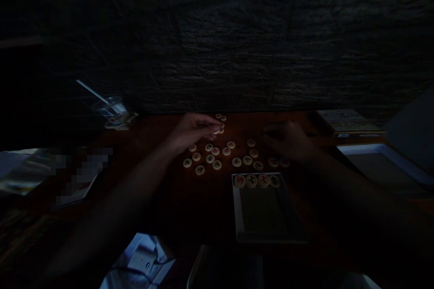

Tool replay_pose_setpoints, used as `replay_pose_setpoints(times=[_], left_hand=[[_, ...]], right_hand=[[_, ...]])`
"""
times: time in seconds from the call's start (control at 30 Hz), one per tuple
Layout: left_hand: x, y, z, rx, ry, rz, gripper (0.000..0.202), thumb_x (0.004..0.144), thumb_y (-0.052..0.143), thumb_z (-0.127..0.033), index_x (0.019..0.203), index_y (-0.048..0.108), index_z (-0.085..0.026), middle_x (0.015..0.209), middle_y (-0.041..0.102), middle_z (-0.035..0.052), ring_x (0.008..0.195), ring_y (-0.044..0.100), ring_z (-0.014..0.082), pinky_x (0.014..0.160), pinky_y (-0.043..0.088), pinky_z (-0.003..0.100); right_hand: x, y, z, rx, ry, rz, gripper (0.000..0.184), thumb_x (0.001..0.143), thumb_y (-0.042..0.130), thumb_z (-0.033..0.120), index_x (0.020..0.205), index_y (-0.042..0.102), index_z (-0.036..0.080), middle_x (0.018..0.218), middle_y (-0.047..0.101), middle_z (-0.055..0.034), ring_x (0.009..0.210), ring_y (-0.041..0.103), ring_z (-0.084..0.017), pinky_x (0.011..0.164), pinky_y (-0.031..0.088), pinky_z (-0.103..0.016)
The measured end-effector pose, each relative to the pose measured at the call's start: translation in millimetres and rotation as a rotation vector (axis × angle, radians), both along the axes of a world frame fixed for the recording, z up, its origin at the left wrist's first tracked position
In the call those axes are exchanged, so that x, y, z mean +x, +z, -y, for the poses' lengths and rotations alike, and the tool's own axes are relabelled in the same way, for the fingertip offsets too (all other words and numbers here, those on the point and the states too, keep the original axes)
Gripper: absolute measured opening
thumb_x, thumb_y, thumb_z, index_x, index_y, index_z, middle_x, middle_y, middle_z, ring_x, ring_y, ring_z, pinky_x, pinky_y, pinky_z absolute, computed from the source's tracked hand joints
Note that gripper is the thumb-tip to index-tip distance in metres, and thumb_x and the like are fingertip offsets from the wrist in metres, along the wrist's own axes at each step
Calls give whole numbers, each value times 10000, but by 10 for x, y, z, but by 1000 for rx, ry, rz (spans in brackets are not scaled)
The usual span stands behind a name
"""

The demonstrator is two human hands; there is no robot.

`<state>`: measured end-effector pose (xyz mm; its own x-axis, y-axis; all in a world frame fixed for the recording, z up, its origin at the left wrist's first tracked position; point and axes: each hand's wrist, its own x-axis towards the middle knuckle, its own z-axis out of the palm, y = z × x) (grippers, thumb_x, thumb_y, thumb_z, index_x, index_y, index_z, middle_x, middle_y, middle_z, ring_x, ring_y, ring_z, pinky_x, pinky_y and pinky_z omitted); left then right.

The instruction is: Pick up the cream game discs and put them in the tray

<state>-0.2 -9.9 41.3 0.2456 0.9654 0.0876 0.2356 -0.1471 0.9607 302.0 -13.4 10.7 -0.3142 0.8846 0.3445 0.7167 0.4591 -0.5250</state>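
While a cup stands apart, pieces lie beyond the tray.

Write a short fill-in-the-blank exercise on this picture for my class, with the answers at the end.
1. A round piece is pinched between the fingertips of the ____ hand.
2. Exactly ____ pieces show inside the tray.
3. The characters on the pieces are either black or ____.
Missing words: left; four; red.
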Motion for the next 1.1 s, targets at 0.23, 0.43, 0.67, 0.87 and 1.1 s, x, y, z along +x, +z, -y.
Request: replay_pose_setpoints(times=[0.23,0.43,0.67,0.87,1.1], left_hand=[[521,-301,198,-207,-61,297,282,784,862,-228,1036,759,-155,988,809,85,860,800,195,852,656,320],[616,-308,258,-118,-93,296,246,833,805,-230,1066,749,-177,1124,800,94,995,787,212,909,652,334],[607,-304,312,-24,-104,275,324,731,894,-259,1025,791,-171,1002,822,83,894,794,230,860,661,378],[624,-299,348,28,-112,243,299,681,922,-244,955,817,-185,999,827,78,946,792,251,915,639,397],[643,-295,330,-67,-59,394,253,737,900,-319,945,832,-194,945,827,62,829,792,201,843,665,348]], right_hand=[[-260,20,216,-293,31,-385,309,925,622,457,944,797,203,713,751,-21,458,597,-139,397,418,-252],[-370,90,321,-362,98,-528,297,881,708,435,1006,816,188,669,739,-23,487,621,-126,389,416,-206],[-403,95,338,-352,90,-598,338,827,776,499,892,810,169,625,719,-23,485,608,-117,429,431,-204],[-418,80,362,-404,78,-625,445,761,817,606,802,769,165,572,670,-5,406,504,-86,366,324,-204],[-440,191,409,-449,54,-633,436,809,773,594,818,784,159,628,693,-30,469,558,-101,364,341,-195]])
